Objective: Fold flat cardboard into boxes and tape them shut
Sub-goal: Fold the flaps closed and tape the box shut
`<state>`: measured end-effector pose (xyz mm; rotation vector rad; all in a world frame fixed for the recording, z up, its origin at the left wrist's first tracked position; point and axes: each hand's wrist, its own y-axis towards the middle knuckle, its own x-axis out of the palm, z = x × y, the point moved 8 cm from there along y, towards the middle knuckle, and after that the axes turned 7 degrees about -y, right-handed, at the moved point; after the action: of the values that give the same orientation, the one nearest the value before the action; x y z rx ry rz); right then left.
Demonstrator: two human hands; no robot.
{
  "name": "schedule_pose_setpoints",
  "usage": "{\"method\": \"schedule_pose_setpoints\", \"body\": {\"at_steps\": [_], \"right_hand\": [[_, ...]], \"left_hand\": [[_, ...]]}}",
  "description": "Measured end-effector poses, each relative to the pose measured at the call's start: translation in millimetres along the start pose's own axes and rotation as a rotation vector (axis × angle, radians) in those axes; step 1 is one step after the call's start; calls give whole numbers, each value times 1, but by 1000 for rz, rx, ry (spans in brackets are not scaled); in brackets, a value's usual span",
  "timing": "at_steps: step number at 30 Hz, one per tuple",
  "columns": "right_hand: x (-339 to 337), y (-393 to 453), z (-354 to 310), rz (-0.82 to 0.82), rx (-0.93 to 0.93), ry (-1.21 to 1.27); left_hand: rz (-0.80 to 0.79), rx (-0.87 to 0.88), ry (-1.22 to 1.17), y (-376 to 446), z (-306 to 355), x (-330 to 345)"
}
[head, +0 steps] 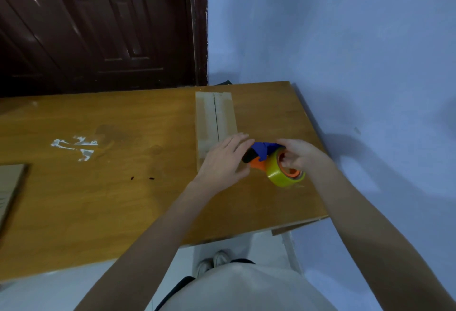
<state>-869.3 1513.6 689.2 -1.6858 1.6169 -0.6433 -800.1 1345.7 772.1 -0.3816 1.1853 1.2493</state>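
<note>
Both bare forearms reach forward from the lower edge of the view, over a wooden table (98, 207) that fills the middle ground, set against a blue wall (345, 39) and a dark door (98, 26).

On the table's far right part lies a long narrow cardboard box (209, 118), its seam running lengthwise down the top face; a glossy strip seems to cover that seam, so this box looks already folded and taped, though the near end is hidden behind the left hand. At the far left edge another piece of cardboard (11, 187) lies flat, apparently yet to be folded, so more work likely remains.

Just right of the box's near end sits the tape dispenser (265, 156), blue and orange, with its yellowish tape roll (283, 177) toward the person. The left hand (222, 160) lies palm down over the dispenser's handle end, fingers straight and close together. The right hand (299, 154) curls its fingers into the roll's orange core, pinching it.
</note>
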Motion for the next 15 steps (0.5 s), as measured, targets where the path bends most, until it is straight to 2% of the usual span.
{"method": "schedule_pose_setpoints", "body": {"at_steps": [3,5,9,12,15], "right_hand": [[-9,-3,5,18,29,61],[-15,-3,9,28,39,131],[-24,-6,17,47,57,206],[-32,-9,24,76,95,250],[-36,-12,34,67,165,267]], "left_hand": [[191,-129,-8,-11,1,-7],[207,-211,41,-22,-5,-2],[108,-234,205,-24,-7,11],[16,-317,239,-18,-25,17],[-57,-293,261,-23,-33,28]]}}
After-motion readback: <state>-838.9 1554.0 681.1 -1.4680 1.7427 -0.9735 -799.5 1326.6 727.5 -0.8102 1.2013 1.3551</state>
